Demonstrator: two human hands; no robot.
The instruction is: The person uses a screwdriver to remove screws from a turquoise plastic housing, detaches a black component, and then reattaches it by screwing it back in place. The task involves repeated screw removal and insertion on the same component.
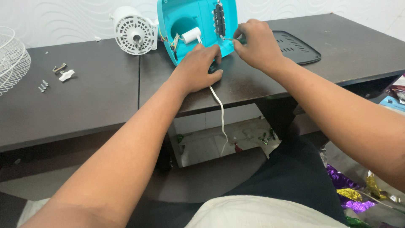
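Left hand: laid palm-down on the dark table, fingers curled and pressed against the lower edge of the teal fan base housing; steadying, not wrapped round anything.
Right hand: fingers pinched shut on a thin green-handled tool, probably a screwdriver, tip aimed at the housing's right edge.
Teal fan base housing: standing open-side-up near the far edge of the table, just ahead of both hands, tilted toward the wearer; hollow inside visible.
Inside housing: white cylindrical capacitor lying crosswise, bundle of coloured wires to its left, dark switch block upright to the right.
White power cord: emerging from under the left hand, hanging over the table's near edge toward the floor.
White fan motor: just left of the housing, slotted face toward the camera, touching or nearly touching; cannot tell which.
Black vented cover plate: flat on the table, beyond the right hand.
Screws and small white fitting: loose on the left of the table, well apart from the hands.
White wire fan guard: at the far left edge, partly cut off.
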